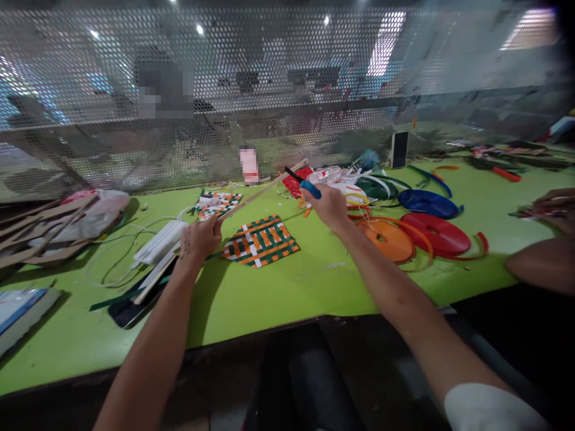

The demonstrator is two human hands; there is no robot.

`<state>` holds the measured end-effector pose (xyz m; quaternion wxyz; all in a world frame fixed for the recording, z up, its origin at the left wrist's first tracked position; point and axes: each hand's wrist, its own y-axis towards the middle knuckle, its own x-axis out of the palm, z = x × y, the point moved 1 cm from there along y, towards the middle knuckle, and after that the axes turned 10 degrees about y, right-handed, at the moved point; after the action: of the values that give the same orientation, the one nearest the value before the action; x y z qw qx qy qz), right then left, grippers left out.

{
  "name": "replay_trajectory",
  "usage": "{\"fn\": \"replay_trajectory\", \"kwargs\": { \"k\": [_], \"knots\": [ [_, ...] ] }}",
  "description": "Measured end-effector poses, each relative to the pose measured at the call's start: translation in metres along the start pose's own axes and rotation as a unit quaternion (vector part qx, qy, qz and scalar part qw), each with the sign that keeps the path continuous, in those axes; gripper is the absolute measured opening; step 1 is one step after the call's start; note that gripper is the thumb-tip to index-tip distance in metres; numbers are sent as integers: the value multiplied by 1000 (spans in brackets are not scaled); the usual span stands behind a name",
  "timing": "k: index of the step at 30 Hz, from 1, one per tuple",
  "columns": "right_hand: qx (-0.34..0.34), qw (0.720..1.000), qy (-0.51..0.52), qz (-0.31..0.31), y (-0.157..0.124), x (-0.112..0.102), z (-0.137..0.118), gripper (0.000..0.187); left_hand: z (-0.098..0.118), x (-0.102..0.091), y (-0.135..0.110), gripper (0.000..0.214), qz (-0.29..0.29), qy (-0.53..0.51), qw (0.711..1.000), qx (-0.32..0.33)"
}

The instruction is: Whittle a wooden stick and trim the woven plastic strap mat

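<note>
My left hand (203,238) is closed around one end of a long thin wooden strip (258,194), which slants up and away to the right. In my right hand (331,206) is a blue-handled tool (311,190) with a thin dark end; its exact kind is unclear. That dark end lies close to the far part of the strip, and I cannot tell whether they touch. Between my hands a woven piece (260,241) of orange, green and white strips lies flat on the green table (278,293). A second woven piece (220,203) sits behind my left hand.
Rolls of orange (386,240), red (435,233) and blue strip (429,204) lie at right, near another person's arm (541,263). At left are a white power strip (162,241), a dark phone (130,311) and cardboard pieces (49,233). Perforated metal mesh (269,129) stands behind.
</note>
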<state>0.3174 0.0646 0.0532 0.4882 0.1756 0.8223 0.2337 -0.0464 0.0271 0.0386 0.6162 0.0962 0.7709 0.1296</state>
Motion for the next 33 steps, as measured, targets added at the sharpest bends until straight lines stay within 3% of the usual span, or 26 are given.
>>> {"fn": "replay_trajectory", "kwargs": {
  "k": [3, 5, 10, 13, 21, 33],
  "knots": [
    [-7, 999, -6, -36, -3, 7, -3, 64, 2, 0, -2, 51, 11, 7, 999, 29],
    [12, 999, -17, -46, 1, 8, 9, 63, 0, 0, -3, 53, 14, 13, 999, 36],
    [162, 984, -69, -23, 16, -5, 70, 58, -8, -2, -3, 53, 16, 17, 1000, 5],
    [214, 974, -71, 3, 21, -12, 87, 58, -11, -4, -2, 54, 27, 6, 999, -21],
    [94, 994, -28, 43, 14, -7, 36, 65, -6, -4, -2, 54, 14, 11, 1000, -12],
    [-6, 999, -8, -33, -6, 8, -3, 61, -1, -1, -1, 53, 24, -1, 1000, 5]
  ]
}}
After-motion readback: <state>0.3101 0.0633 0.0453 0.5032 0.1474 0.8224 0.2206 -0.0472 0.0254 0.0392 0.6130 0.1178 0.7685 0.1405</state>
